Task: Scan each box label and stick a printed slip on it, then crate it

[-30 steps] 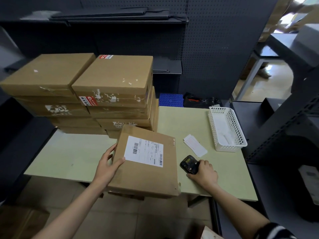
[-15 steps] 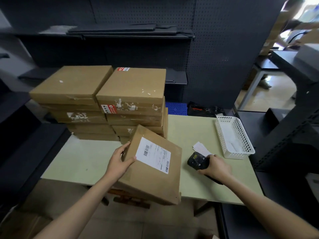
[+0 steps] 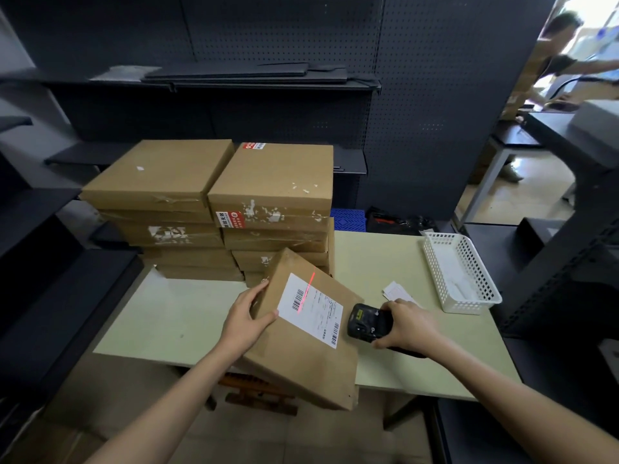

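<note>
- Box [image 3: 301, 333]: tilted over the near edge of the table [image 3: 174, 316], label [image 3: 310, 308] facing up; held by the left hand [image 3: 244, 316], thumb curled onto its top face, fingers at its left edge.
- Scanner [image 3: 368, 321]: gripped in the right hand [image 3: 407, 326], fingers wrapped round it, just beside the box.
- Red beam: lay across the label's upper-left barcode; scan step judged in progress.
- Slips [image 3: 397, 293]: loose on the table beyond the scanner, none yet stuck on this box.
- Stacks [image 3: 234, 202]: two piles behind, apparently awaiting scan.
- Basket [image 3: 469, 269]: white, at table's right.
- Crate: blue one [image 3: 346, 217] behind the table; crating judged outstanding.
</note>
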The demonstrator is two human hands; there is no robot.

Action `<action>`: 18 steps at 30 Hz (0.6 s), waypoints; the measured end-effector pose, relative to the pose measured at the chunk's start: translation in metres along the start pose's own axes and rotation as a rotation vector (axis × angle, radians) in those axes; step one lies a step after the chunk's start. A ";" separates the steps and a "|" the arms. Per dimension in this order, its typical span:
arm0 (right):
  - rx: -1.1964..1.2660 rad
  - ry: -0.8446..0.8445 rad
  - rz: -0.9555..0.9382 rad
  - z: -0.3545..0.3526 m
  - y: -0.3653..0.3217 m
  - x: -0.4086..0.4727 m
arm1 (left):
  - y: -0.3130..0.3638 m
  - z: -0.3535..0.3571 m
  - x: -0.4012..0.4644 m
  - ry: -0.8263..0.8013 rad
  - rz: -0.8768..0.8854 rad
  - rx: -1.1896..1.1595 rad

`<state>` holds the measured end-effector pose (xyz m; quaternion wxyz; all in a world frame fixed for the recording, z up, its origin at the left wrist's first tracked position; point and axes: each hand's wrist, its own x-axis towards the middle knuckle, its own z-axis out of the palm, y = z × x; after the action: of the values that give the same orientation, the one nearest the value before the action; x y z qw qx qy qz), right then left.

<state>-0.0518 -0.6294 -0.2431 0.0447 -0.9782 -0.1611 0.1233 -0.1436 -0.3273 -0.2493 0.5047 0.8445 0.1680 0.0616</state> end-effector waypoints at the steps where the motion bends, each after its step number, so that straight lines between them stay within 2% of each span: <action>1: -0.001 -0.001 -0.005 0.000 -0.002 -0.001 | 0.000 0.000 -0.001 0.001 0.000 -0.002; 12: 0.004 0.052 -0.018 -0.002 -0.018 -0.014 | -0.010 -0.004 -0.002 -0.021 -0.008 -0.014; 18: 0.166 0.059 0.061 0.017 -0.009 -0.026 | -0.020 -0.003 0.000 -0.044 -0.019 -0.008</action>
<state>-0.0823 -0.6283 -0.2523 0.1265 -0.9788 -0.1191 0.1087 -0.1490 -0.3163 -0.2649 0.5122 0.8421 0.1645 0.0389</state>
